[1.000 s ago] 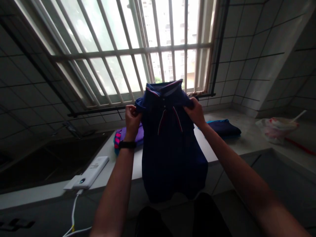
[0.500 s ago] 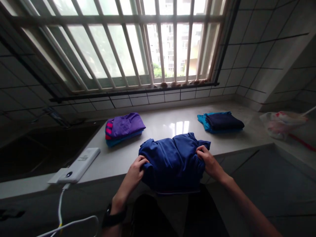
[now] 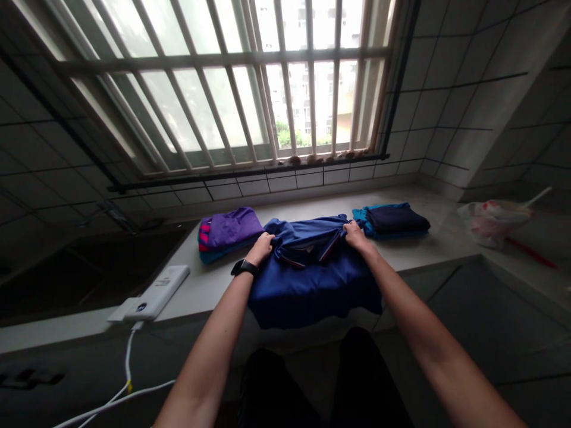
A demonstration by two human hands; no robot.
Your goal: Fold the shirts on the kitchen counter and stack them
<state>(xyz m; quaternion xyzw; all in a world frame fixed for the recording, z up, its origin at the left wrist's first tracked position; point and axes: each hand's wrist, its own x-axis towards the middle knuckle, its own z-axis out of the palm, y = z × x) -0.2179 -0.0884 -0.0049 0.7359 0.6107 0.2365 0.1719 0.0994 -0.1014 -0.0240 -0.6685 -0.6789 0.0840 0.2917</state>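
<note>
A blue polo shirt (image 3: 312,291) lies over the counter's front edge, its lower part hanging down. Its collar, with red and white trim, shows near the middle. My left hand (image 3: 262,246) is closed on the shirt's upper left part, and my right hand (image 3: 355,233) grips the upper right part. Just left of the shirt is a folded stack with a purple garment (image 3: 234,227) on top. Close by on the right sits another folded stack, a dark navy garment (image 3: 397,219) over bright blue cloth.
A white power bank (image 3: 165,291) with a cable lies at the counter's (image 3: 200,297) front left. Beyond it is a dark sink (image 3: 98,267). At the right is a clear plastic bag (image 3: 495,220). A barred window (image 3: 250,107) rises behind.
Both hands have moved forward over the counter with the shirt. It was bunched at the edge; now it is spread more, with its collar visible.
</note>
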